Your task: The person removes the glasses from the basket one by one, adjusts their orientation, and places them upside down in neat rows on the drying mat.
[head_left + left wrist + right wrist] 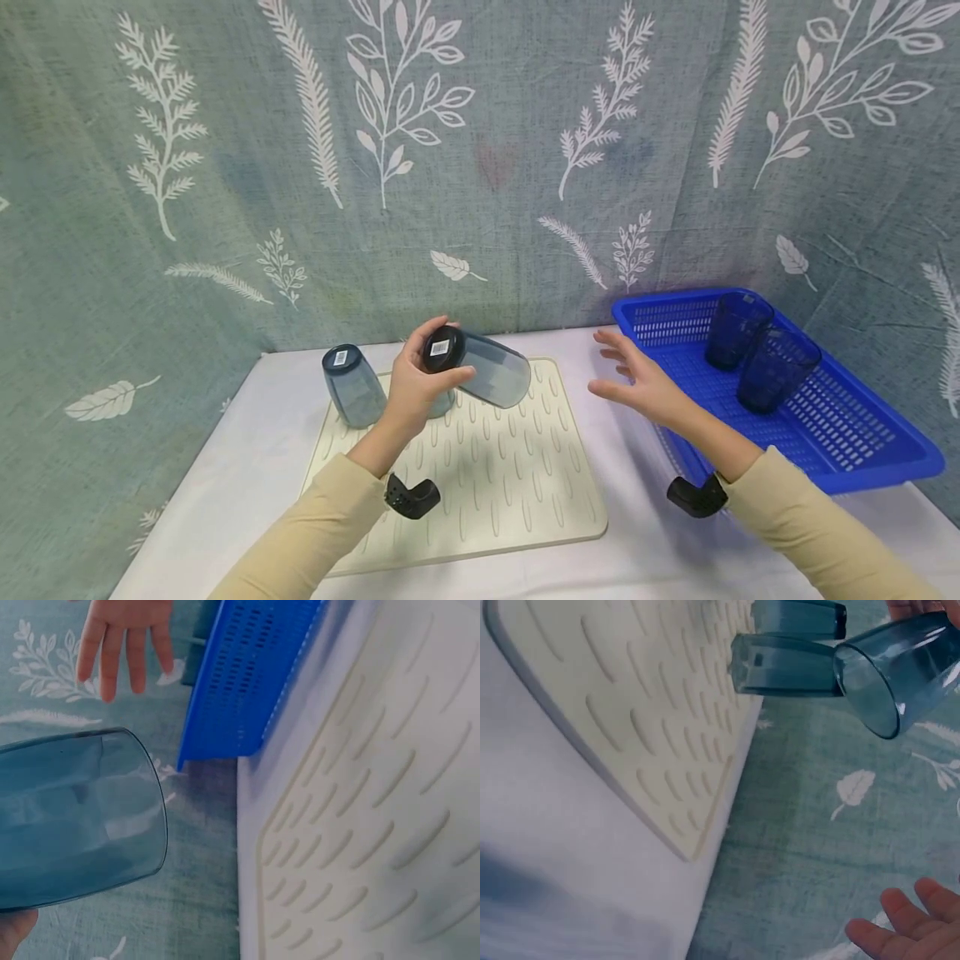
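Observation:
My left hand (416, 383) grips a blue-tinted drinking glass (491, 371) around its dark base, holding it tilted above the mat with the rim toward the right. In the left wrist view the held glass (82, 817) reaches in from the left edge. Two more glasses stand upside down on the cream ribbed mat (525, 483): one glass (354, 392) at its left, and another glass (442, 403) mostly hidden behind my left hand. My right hand (637, 379) hovers between mat and basket, fingers spread and holding nothing.
A blue plastic basket (885, 479) stands on the right, with two glasses (776, 367) inside near its back. White cloth (225, 500) covers the table. A green leaf-patterned curtain (495, 167) hangs behind.

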`<state>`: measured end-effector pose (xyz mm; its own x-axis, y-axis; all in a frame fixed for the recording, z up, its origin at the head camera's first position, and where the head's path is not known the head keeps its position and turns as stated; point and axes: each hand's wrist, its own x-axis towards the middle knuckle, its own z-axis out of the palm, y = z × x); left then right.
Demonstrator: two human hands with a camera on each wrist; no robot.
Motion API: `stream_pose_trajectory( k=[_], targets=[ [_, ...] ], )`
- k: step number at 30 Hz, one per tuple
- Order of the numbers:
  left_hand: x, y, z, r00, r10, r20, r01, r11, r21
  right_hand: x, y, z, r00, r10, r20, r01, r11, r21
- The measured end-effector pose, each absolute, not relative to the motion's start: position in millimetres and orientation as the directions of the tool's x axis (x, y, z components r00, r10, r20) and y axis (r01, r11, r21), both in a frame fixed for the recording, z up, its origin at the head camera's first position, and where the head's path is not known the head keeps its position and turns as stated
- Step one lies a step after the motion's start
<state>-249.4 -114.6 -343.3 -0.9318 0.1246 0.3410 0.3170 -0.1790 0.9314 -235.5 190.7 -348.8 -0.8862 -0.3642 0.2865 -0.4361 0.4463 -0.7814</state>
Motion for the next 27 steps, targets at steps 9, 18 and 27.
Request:
stream_pose_trajectory(
  k=[9, 18, 27],
  targets=[
    [-248.9, -121.4, -345.7, -0.929, 0.152, 0.338, 0.318, -0.142, 0.937, -236.1, 206.8, -335.6, -0.895, -0.356, 0.270, -0.429, 0.517, -0.741],
    [-248.7, -133.9, -349.4, -0.931, 0.159, 0.327, 0.325, -0.040, 0.945, -236.3, 225.5, -323.2, -0.918, -0.326, 0.228, -0.387, 0.602, -0.698],
    [-249.2, -151.5, -350.3, -0.947, 0.155, 0.282, 0.293, 0.055, 0.954, -234.2, 245.2, -314.5, -0.934, -0.297, 0.198, -0.355, 0.709, -0.610]
  ],
)
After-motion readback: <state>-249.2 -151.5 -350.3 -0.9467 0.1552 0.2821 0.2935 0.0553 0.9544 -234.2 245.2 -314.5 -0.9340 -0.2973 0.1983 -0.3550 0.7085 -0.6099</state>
